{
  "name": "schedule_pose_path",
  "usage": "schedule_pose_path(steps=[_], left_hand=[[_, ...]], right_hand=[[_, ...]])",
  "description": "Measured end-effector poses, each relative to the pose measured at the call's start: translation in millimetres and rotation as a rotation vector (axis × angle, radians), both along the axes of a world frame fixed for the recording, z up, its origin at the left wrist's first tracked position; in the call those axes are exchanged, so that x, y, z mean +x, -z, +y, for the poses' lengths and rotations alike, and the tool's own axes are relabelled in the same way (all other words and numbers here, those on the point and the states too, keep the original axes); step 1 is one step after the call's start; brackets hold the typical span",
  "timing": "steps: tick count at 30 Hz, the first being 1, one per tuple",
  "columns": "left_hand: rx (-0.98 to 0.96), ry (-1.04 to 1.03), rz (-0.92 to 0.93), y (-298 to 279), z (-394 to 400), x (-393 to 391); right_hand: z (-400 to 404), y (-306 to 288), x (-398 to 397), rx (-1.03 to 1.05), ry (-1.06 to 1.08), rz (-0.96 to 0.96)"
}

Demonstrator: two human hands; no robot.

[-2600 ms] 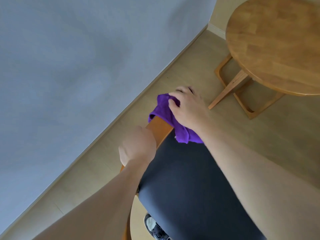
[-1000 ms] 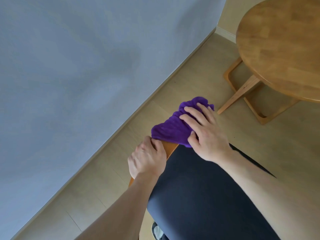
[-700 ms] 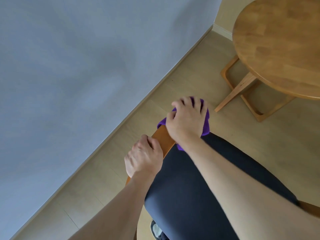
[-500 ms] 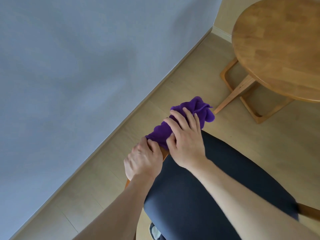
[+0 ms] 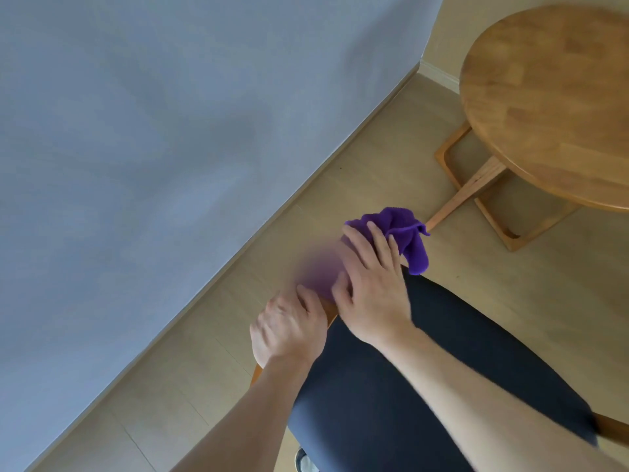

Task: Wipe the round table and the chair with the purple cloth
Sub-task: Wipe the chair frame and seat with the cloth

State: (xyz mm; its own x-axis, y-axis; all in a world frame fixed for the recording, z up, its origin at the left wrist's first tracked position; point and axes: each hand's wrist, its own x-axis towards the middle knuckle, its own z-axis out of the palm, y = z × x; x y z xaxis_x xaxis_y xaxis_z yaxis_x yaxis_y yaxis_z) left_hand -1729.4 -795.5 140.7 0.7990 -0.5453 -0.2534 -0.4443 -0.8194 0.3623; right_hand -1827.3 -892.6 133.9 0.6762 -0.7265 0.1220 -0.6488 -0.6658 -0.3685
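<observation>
Head view looks down on the purple cloth [image 5: 406,238], which lies bunched over the wooden top edge of the chair [image 5: 442,369], its far end hanging free past the corner and its near part smeared by blur. Of the two hands, the right hand [image 5: 371,291] lies on the cloth with fingers spread nearly straight, pressing it against the wood. Just beside it, the left hand [image 5: 289,330] curls round the same wooden edge, fingers over the top. Below both forearms spreads the chair's dark cushioned seat, with orange-brown wood showing at its left rim and lower right corner. Pale plank floor [image 5: 391,158] runs beneath, meeting a grey-blue wall [image 5: 153,131] along a slanting skirting line. Well apart, at the upper right, stands the round wooden counter [image 5: 551,97] on angled legs and a looped wooden base.
</observation>
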Motion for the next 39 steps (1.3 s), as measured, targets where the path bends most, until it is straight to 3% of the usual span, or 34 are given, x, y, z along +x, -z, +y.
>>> schedule_pose_path(steps=[4,6,11,20,27,34,39], left_hand=[[0.001,-0.022,0.024,-3.1,-0.3,-0.9],[0.014,0.008,0.005,-1.5,0.8,-0.4],[0.015,0.045,-0.032,1.8,1.5,0.6],[-0.043,0.032,-0.051,4.9,1.6,-1.3],[-0.065,0.026,-0.106,3.0,2.6,-3.5],[-0.022,0.003,-0.095,5.6,2.1,-2.1],[-0.02,0.008,-0.094,5.4,1.4,-1.9]], right_hand=[[-57.7,7.7,-38.6,-0.128,-0.358,0.095],[-75.0,4.8,-29.8,-0.084,-0.26,0.069],[-52.1,-4.4,12.5,0.15,0.324,-0.214],[-31.9,1.5,30.4,0.37,0.697,-0.571],[11.4,0.1,32.2,0.337,0.677,-0.555],[62.5,-5.2,22.9,0.662,0.771,-0.631],[63.8,-9.0,-16.3,0.764,0.747,-0.624]])
